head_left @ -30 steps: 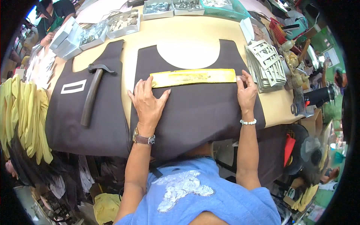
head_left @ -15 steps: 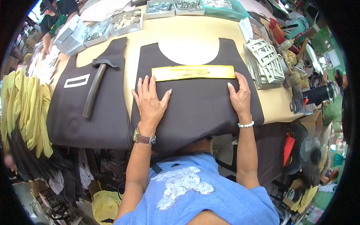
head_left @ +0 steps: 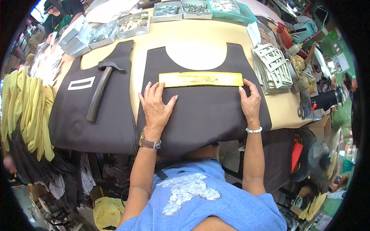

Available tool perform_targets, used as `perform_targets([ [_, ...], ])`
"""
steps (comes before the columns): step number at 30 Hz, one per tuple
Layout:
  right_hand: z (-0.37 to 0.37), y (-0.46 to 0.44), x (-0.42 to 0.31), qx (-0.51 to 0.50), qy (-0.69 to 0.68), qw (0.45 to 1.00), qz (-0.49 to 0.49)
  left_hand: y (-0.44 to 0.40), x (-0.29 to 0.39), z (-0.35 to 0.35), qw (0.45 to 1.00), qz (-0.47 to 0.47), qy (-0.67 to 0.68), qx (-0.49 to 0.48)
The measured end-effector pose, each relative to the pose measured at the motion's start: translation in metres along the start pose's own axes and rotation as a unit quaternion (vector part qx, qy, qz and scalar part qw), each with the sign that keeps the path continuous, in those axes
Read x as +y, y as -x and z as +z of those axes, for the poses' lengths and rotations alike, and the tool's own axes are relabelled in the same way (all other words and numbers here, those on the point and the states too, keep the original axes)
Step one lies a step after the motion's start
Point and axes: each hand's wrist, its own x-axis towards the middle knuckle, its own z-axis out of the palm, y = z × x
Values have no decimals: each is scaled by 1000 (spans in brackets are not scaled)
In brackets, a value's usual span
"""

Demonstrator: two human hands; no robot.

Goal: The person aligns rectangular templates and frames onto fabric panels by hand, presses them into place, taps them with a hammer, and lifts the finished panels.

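Observation:
A yellow strip (head_left: 201, 79) with dark smudges lies across a dark fabric piece (head_left: 200, 115) below its curved neckline. My left hand (head_left: 156, 109) rests on the fabric with fingers spread, its fingertips touching the strip's left end. At the strip's right end, my right hand (head_left: 251, 102) has its thumb and forefinger against the corner, gripping it. Another dark fabric piece (head_left: 73, 119) lies to the left, carrying a white rectangular frame (head_left: 81, 83) and a hammer (head_left: 101, 90) with a dark handle.
Boxes of small parts (head_left: 133, 25) and a teal basket (head_left: 235, 15) line the table's far side. Stacked cut-out templates (head_left: 271, 69) stand at right, near a black cylindrical object (head_left: 325, 99). Yellow cloths (head_left: 29, 111) hang at left. A person (head_left: 61, 17) is at the upper left.
My right hand let go of the strip's end, then came back to it with thumb and forefinger. My left hand stays at the left end. The whole view shifted slightly.

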Motion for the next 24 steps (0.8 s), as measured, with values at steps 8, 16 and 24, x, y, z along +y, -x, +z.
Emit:
perform_targets([
  [8,-1,0,0,-21,-33,999,22,1,0,-1,1000,-1,-5,-4],
  [16,-1,0,-1,-22,-17,1000,13,2,2,-4,1000,-9,0,1],
  [24,0,0,2,-22,-24,999,22,1,1,-3,1000,-8,17,-4],
])
